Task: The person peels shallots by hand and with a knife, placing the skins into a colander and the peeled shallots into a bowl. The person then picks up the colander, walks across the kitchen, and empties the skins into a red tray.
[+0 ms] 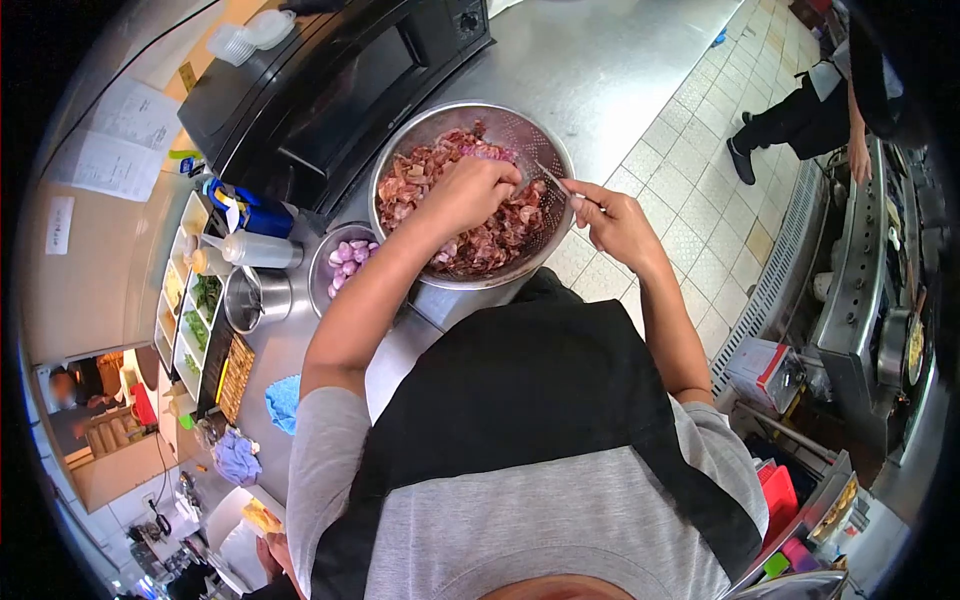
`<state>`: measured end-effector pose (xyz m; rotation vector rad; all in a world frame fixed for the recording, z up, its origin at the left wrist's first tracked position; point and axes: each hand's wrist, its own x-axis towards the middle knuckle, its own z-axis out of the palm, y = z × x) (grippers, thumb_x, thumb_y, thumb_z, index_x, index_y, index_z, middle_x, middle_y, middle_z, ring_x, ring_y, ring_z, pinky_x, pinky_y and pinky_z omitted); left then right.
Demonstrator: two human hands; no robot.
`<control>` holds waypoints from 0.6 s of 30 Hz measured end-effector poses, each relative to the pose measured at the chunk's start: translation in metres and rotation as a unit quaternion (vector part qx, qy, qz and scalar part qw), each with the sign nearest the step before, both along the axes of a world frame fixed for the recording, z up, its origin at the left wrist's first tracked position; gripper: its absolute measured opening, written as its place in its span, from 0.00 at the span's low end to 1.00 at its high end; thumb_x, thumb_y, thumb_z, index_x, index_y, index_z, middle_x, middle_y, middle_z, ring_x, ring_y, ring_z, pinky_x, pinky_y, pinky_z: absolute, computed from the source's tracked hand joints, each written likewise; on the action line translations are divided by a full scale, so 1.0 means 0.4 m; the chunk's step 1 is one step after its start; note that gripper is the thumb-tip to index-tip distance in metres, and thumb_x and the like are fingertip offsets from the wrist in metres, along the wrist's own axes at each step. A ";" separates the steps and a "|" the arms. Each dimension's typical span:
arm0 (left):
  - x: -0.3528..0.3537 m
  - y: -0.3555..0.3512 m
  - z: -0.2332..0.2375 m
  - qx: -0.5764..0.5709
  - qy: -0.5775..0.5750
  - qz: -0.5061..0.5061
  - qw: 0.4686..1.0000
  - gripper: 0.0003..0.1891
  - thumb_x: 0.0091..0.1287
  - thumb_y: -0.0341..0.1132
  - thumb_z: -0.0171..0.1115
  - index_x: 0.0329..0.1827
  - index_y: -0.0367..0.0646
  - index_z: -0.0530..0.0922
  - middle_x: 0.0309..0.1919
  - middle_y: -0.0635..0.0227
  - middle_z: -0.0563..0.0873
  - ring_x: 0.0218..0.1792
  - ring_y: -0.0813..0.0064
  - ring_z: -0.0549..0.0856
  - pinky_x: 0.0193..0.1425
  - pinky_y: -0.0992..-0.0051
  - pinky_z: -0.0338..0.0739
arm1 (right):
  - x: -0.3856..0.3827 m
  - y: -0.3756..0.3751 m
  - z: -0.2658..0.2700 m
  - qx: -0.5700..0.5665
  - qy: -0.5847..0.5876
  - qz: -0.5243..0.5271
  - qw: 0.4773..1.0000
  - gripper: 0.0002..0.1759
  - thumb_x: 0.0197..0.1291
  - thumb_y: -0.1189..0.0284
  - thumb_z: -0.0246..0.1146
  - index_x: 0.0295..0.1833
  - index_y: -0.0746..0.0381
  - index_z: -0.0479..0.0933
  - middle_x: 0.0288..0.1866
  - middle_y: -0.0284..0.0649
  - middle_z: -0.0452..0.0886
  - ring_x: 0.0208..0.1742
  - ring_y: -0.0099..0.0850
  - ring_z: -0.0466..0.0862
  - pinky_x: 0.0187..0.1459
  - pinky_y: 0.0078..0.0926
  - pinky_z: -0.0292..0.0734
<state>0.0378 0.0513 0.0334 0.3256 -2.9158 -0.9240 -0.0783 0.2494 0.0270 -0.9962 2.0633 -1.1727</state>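
Observation:
A large metal colander with a perforated side stands on the steel counter and holds many reddish-brown, peel-like pieces. Over these pieces is my left hand, its fingers bent together; what they hold, if anything, is hidden. At the colander's right rim, my right hand grips a small knife, whose blade points up and left over the bowl. Left of the colander, partly behind my left forearm, a smaller metal bowl contains several peeled purple shallots.
A black oven stands beyond the colander. Squeeze bottles, a metal pot, a tray of herbs and a blue cloth lie left. Another person stands by the stove at right; other hands show lower left.

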 end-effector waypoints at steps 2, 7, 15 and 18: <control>-0.039 0.000 -0.028 -0.028 0.015 -0.021 0.999 0.12 0.59 0.37 0.62 0.42 0.38 0.81 0.34 0.55 0.85 0.40 0.56 0.84 0.48 0.64 0.75 | 0.005 0.006 -0.002 -0.009 -0.056 -0.009 0.998 0.18 0.66 0.67 0.56 0.60 0.59 0.75 0.24 0.30 0.73 0.16 0.15 0.66 0.17 0.16 0.63; -0.072 0.035 -0.031 -0.076 -0.106 -0.005 0.991 0.15 0.58 0.40 0.64 0.41 0.38 0.77 0.32 0.56 0.85 0.39 0.56 0.83 0.43 0.61 0.75 | 0.000 0.014 -0.012 -0.030 -0.106 -0.009 0.994 0.20 0.67 0.66 0.55 0.61 0.60 0.74 0.24 0.29 0.73 0.16 0.15 0.66 0.17 0.15 0.61; -0.056 -0.009 -0.043 -0.031 -0.082 -0.003 0.996 0.12 0.57 0.33 0.62 0.44 0.39 0.80 0.38 0.58 0.84 0.44 0.56 0.82 0.49 0.62 0.74 | -0.008 0.013 -0.016 -0.039 -0.140 0.007 0.989 0.20 0.67 0.67 0.55 0.62 0.61 0.72 0.25 0.29 0.72 0.16 0.15 0.66 0.17 0.14 0.61; -0.067 -0.004 -0.079 -0.144 0.093 0.002 0.985 0.12 0.58 0.33 0.61 0.44 0.40 0.81 0.40 0.56 0.84 0.45 0.55 0.82 0.50 0.62 0.74 | -0.006 0.010 -0.008 -0.046 -0.139 0.003 0.989 0.20 0.66 0.68 0.55 0.62 0.61 0.72 0.26 0.29 0.73 0.17 0.15 0.67 0.17 0.14 0.61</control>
